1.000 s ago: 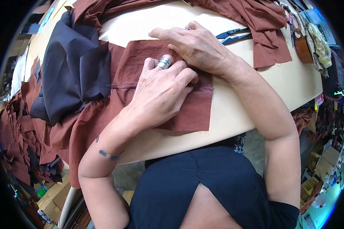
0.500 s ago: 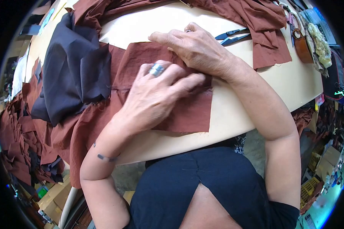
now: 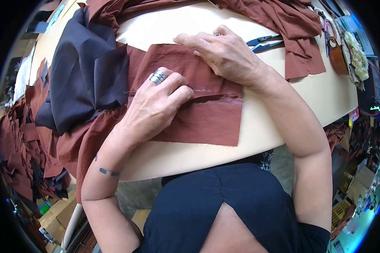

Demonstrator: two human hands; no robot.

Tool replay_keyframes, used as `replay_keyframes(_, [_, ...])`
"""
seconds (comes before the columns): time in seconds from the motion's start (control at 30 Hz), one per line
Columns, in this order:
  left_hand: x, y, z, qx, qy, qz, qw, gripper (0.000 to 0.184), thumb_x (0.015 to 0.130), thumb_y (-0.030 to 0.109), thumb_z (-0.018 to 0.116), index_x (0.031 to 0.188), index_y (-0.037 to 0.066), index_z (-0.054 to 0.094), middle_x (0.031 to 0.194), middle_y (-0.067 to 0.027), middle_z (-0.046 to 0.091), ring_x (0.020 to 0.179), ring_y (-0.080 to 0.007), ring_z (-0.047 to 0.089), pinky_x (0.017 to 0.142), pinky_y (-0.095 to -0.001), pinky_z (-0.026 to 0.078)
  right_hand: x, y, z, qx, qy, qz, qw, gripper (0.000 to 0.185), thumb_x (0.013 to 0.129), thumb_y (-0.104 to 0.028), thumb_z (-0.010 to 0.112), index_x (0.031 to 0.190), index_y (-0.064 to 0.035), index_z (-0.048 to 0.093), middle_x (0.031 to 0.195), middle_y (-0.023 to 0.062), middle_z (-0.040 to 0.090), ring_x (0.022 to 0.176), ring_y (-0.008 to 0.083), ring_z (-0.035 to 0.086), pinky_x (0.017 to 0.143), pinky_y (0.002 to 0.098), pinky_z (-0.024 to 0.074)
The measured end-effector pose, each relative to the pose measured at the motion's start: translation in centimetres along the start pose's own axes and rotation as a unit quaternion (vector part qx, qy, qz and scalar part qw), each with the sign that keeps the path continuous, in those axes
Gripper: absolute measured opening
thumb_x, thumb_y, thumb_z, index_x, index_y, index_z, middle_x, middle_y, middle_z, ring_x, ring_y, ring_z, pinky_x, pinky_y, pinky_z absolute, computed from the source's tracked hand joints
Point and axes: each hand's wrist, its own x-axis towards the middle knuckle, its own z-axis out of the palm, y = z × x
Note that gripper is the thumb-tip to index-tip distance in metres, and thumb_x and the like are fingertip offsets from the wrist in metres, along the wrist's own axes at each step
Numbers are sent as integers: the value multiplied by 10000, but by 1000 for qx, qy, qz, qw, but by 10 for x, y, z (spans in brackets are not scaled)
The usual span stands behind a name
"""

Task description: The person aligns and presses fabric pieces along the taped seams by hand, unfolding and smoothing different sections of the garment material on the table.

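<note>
A reddish-brown fabric panel [image 3: 211, 122] lies on the pale table, with a seam running across it. On that seam rests my left hand [image 3: 156, 99], its fingers curled and closed; the fingertips are hidden, so what they hold, if anything, does not show. My right hand [image 3: 228, 55] lies at the panel's upper right part, index finger stretched toward the left, other fingers loosely bent, gripping nothing visible. Dark navy fabric [image 3: 82, 71] joins the brown cloth to the left of my left hand. Black-handled scissors [image 3: 264, 43] lie beyond my right wrist.
More brown cloth [image 3: 257, 17] is bunched along the table's far side and hangs down at the right. A heap of brown and dark scraps [image 3: 21, 147] is at the left. The curved table edge [image 3: 190, 164] runs before my body. A brown pouch [image 3: 337, 59] sits far right.
My left hand has slid left along the seam, uncovering more of it. My right hand, with the panel, appears slightly farther right as the view shifts.
</note>
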Motion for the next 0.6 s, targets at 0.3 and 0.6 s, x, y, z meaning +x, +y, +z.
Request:
replay_keyframes(0.3, [1,-9,-5,197,-60,133,969,202,770,162,521,964,111,500,917,-23,549,882,-200,496,729,-323,415,-3,1,0,2,14,-13,1000,447,772,-99,558,1212,-141,499,867,50,618,772,218,613,749,337,441])
replay_keyframes(0.6, [-5,-19,-12,102,-38,53,993,101,794,135,518,887,106,547,887,-20,553,897,-206,489,754,-322,395,-4,5,1,9,10,-4,1000,429,798,-76,532,1222,-131,491,898,62,612,777,230,602,744,337,429])
